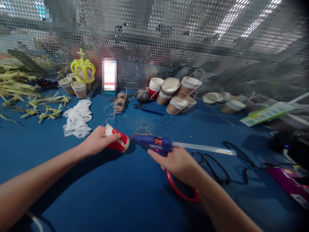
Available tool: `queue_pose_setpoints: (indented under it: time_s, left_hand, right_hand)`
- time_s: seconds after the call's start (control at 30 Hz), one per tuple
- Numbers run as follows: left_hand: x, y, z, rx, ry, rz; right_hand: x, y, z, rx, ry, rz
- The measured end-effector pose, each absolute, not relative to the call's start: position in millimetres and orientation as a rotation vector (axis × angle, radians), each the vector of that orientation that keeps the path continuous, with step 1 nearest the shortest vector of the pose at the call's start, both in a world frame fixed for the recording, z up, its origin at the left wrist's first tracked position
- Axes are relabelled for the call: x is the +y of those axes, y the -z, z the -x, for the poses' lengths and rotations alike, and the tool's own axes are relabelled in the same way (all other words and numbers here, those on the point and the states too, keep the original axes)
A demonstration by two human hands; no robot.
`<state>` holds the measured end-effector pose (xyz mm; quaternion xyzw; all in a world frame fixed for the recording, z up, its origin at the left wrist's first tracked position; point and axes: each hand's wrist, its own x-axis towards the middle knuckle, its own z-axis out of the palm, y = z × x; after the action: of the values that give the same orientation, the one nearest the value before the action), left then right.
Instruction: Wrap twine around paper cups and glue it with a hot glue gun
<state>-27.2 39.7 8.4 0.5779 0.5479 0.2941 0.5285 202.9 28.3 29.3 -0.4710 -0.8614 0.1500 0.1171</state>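
My left hand is wrapped round a red and white paper cup, which lies tilted on its side just above the blue table. In my right hand is a blue hot glue gun, with a long clear glue stick sticking out of its back and a small red light on its body. The nozzle points left and meets the cup near its base; whether it touches, I cannot tell. Under my right wrist lies a red-handled tool, partly hidden, perhaps scissors.
Several twine-wrapped cups stand at the back, beside stacked paper cups and a twine ball. Loose twine, pliers and a white cloth lie nearer. Black cable and a purple power strip are right.
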Motion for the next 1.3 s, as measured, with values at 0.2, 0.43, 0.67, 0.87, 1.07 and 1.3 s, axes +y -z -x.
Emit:
queue_pose_setpoints:
  time_s: [0.2, 0.43, 0.67, 0.87, 1.07, 1.3]
  left_hand:
    - [40, -7, 27, 1.308, -0.706, -1.346]
    - [40, -5, 27, 1.295, -0.726, -1.314]
    - [40, -6, 26, 1.307, -0.736, -1.307]
    - [39, -6, 27, 1.339, -0.729, -1.318]
    - [39, -4, 27, 1.328, -0.74, -1.303]
    - [41, -3, 27, 1.306, -0.747, -1.233]
  right_hand:
    - [29, -22, -216, -2.806, 0.176, 0.8]
    - [27, -25, -218, -2.817, 0.714, 0.648]
    - [22, -11, -224, -2.787, 0.902, 0.675]
    - [18, -13, -221, -2.753, 0.996, 0.665]
    - [14, -24, -218, -2.839, 1.113, 0.633]
    - [13, -28, -214, -2.827, 1.05, 0.638]
